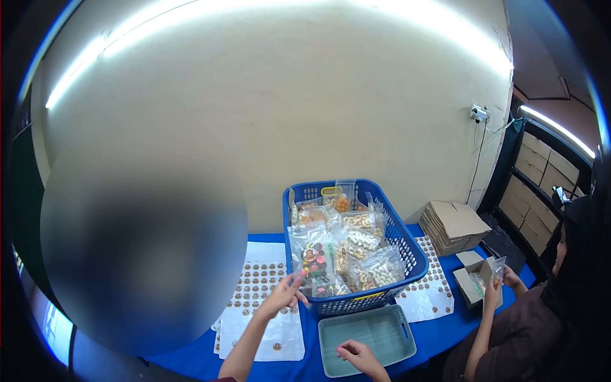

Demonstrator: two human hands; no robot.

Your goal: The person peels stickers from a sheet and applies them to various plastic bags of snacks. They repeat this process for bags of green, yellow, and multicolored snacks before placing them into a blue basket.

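My left hand (284,297) is at the front left rim of a blue plastic basket (407,251), its fingers apart. Close above those fingertips lies a clear bag of colourful sweets (312,254) with a round sticker on it. Several other clear bags fill the basket, among them a bag of white nuts (385,267) and a bag of orange balls (342,202). Over a grey-green tray (328,366) my right hand (359,356) is loosely curled, fingers together, and nothing shows in them.
Sticker sheets (264,280) lie left of the basket, and another sticker sheet (439,286) lies to its right. Flat cardboard (455,219) is stacked behind. At right, a person (528,318) holds a small clear bag over an open carton (468,286). A blurred patch covers the left.
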